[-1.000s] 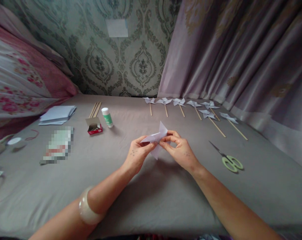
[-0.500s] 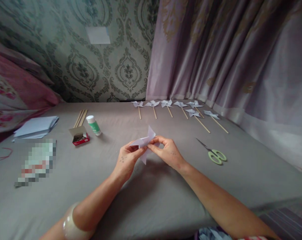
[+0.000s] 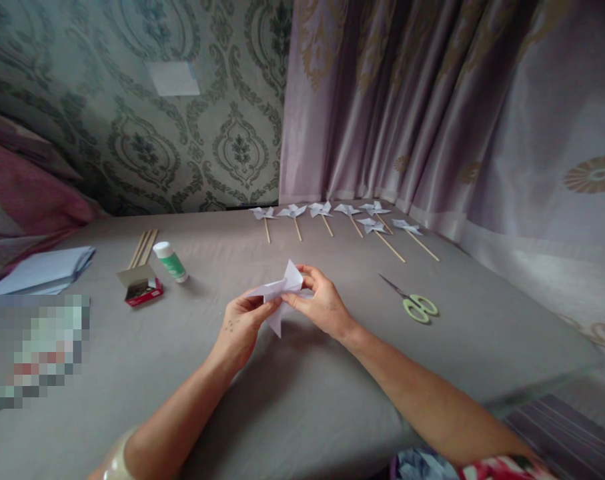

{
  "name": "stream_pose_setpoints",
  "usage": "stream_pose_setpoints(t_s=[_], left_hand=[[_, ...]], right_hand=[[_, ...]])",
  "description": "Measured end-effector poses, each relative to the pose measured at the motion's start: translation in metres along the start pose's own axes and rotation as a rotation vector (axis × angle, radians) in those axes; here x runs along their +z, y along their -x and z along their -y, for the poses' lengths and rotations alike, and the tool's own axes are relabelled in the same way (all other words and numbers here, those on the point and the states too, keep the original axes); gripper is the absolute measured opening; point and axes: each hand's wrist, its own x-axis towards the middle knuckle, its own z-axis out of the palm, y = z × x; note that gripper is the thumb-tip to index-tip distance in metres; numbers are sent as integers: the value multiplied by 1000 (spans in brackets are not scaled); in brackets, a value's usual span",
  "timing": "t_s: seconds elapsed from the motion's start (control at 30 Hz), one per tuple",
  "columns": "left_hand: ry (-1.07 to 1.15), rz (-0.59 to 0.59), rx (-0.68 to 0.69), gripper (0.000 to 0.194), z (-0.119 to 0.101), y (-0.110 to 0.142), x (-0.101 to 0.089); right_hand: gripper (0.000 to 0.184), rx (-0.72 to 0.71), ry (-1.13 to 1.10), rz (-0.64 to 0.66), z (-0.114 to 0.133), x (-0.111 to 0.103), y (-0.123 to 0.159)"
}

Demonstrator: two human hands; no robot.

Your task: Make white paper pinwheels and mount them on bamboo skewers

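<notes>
A white paper pinwheel [image 3: 281,288] with pointed blades is held up between my two hands, above the middle of the grey cloth. My left hand [image 3: 243,325] pinches its left side, thumb near the centre. From the right, my right hand [image 3: 323,301] grips another part of the paper with thumb and fingers. No stick shows on this pinwheel; its underside is partly hidden by my fingers. Several finished-looking pinwheels on sticks [image 3: 321,212] lie in a row at the back.
Scissors [image 3: 416,307] with green handles lie to the right. On the left are a glue stick [image 3: 171,262], an open red box [image 3: 143,292] of small metal pieces, wooden sticks [image 3: 143,249], stacked paper [image 3: 45,270] and a blurred-out packet [image 3: 47,350]. Curtains [image 3: 382,100] hang behind.
The camera view has turned a little to the right, so everything sits further left in it. Both hands keep hold of the paper pinwheel, with only slight finger shifts.
</notes>
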Motion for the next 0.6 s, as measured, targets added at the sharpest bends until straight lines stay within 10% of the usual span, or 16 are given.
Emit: stream_pose_setpoints(t_s=[0.13,0.6], left_hand=[[-9,32,-43,33,-2,0,-1],[-72,15,-124,24,0,-1,-3]], right_hand=[[26,17,-9,124,1,-3,-2],[31,192,-103,168,-4,-5,0]])
